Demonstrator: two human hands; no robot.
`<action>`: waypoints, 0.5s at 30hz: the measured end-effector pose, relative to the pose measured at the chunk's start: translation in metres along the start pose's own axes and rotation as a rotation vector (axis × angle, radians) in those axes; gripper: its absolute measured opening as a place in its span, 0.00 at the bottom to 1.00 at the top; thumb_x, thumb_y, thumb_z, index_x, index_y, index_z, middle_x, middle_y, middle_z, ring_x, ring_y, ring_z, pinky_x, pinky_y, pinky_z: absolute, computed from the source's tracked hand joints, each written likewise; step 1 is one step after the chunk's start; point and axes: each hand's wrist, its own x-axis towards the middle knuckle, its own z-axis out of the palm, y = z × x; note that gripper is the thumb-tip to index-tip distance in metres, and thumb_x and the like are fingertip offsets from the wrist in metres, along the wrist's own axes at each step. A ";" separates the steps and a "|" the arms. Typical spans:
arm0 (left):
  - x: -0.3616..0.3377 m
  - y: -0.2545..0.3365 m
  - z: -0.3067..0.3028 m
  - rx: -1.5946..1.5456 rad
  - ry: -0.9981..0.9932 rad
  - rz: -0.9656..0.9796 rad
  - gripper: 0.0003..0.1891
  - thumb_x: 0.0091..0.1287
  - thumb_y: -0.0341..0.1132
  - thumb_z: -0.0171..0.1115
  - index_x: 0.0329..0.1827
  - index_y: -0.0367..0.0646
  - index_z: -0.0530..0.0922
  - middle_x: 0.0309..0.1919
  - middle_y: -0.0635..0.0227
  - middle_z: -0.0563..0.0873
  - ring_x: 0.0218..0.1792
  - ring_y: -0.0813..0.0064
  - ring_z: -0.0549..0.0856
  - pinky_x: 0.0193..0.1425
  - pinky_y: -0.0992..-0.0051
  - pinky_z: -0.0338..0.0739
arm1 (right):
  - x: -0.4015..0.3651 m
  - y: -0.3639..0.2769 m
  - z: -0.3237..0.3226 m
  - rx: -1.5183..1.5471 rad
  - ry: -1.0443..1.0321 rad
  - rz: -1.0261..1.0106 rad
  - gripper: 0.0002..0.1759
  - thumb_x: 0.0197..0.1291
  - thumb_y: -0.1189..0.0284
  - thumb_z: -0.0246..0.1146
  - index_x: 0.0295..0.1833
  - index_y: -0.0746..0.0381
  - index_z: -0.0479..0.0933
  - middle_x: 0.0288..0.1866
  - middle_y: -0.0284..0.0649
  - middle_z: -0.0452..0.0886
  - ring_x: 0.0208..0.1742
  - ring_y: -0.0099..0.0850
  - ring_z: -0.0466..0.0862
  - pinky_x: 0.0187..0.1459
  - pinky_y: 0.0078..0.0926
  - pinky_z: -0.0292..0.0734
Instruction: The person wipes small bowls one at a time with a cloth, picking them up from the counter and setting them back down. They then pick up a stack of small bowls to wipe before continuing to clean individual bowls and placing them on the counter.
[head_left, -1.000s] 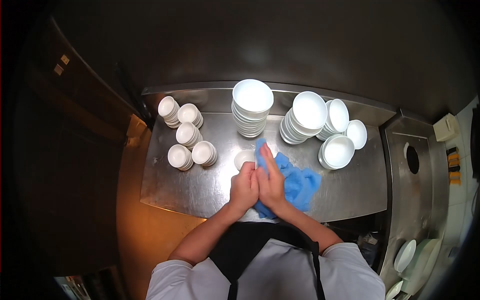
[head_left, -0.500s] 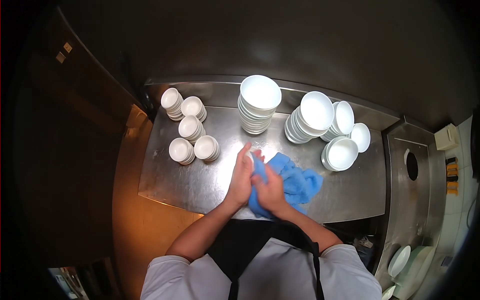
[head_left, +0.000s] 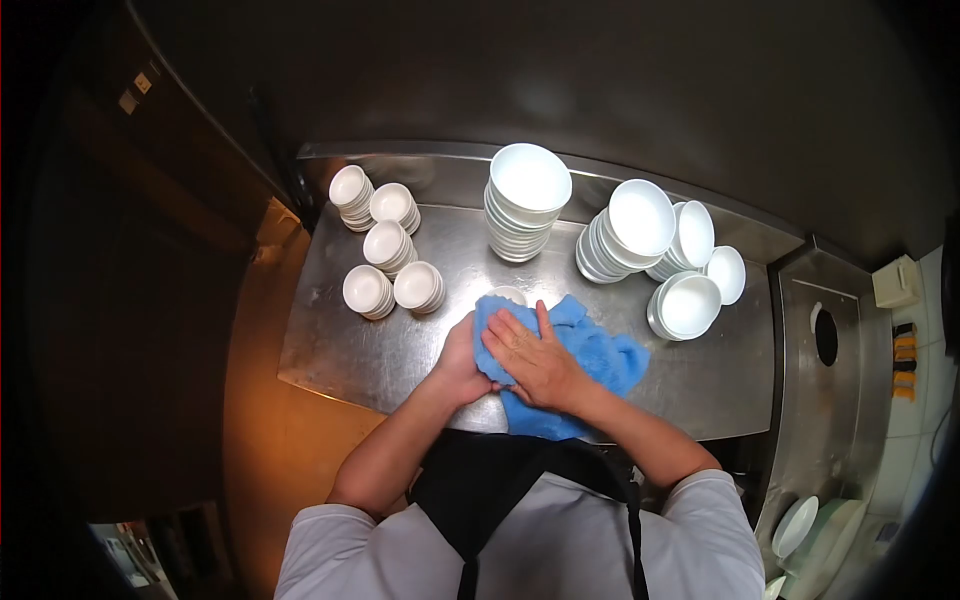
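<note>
My left hand (head_left: pixel 462 365) supports a small white bowl (head_left: pixel 510 293) from the left and below, its fingers mostly hidden under a blue cloth (head_left: pixel 605 360). Only a sliver of the bowl's rim shows past the cloth. My right hand (head_left: pixel 535 362) presses the cloth down over the bowl with its fingers together and the thumb raised apart. The rest of the cloth lies bunched on the steel counter to the right and hangs toward my apron.
On the steel counter (head_left: pixel 325 340), several stacks of small white bowls (head_left: pixel 385 245) stand at left. A tall stack of larger bowls (head_left: pixel 530 180) is at back centre, with more bowl stacks (head_left: pixel 640 220) at right. Beyond them runs a steel unit with a dark round hole (head_left: pixel 825 337).
My right hand has shifted from a sideways grip to lying flatter over the cloth. The cloth now covers most of the bowl, and my left hand has turned lower and leftward beneath it.
</note>
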 end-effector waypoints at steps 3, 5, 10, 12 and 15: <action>-0.010 0.000 0.015 -0.027 0.025 -0.010 0.25 0.78 0.54 0.37 0.60 0.48 0.76 0.49 0.65 0.84 0.47 0.67 0.86 0.50 0.65 0.82 | -0.011 0.015 0.008 -0.172 0.041 -0.046 0.35 0.49 0.71 0.70 0.67 0.61 0.74 0.68 0.45 0.76 0.74 0.41 0.72 0.76 0.64 0.48; -0.009 -0.001 0.015 -0.063 0.005 -0.040 0.26 0.79 0.53 0.35 0.62 0.45 0.76 0.50 0.64 0.84 0.48 0.68 0.85 0.51 0.65 0.81 | -0.015 0.015 0.007 -0.095 0.115 -0.065 0.29 0.51 0.72 0.69 0.62 0.60 0.77 0.62 0.46 0.80 0.67 0.41 0.78 0.75 0.62 0.54; 0.006 -0.013 -0.007 0.168 -0.068 0.213 0.32 0.80 0.57 0.36 0.65 0.39 0.74 0.56 0.59 0.84 0.57 0.66 0.83 0.65 0.61 0.76 | -0.014 -0.004 0.012 0.384 0.349 0.265 0.16 0.60 0.76 0.62 0.54 0.63 0.81 0.49 0.48 0.85 0.53 0.42 0.86 0.65 0.56 0.70; 0.006 -0.018 0.002 0.273 -0.063 0.466 0.33 0.80 0.58 0.37 0.66 0.37 0.72 0.57 0.58 0.83 0.57 0.66 0.82 0.68 0.62 0.74 | -0.012 -0.018 0.000 0.504 0.377 0.597 0.12 0.67 0.75 0.59 0.53 0.64 0.81 0.47 0.48 0.86 0.49 0.41 0.86 0.60 0.52 0.76; -0.006 -0.021 0.004 0.559 -0.156 0.334 0.31 0.78 0.52 0.49 0.73 0.36 0.67 0.64 0.55 0.78 0.64 0.62 0.77 0.74 0.65 0.66 | -0.013 0.004 -0.001 0.991 0.555 0.872 0.13 0.71 0.64 0.62 0.50 0.63 0.79 0.43 0.38 0.86 0.43 0.40 0.85 0.63 0.48 0.75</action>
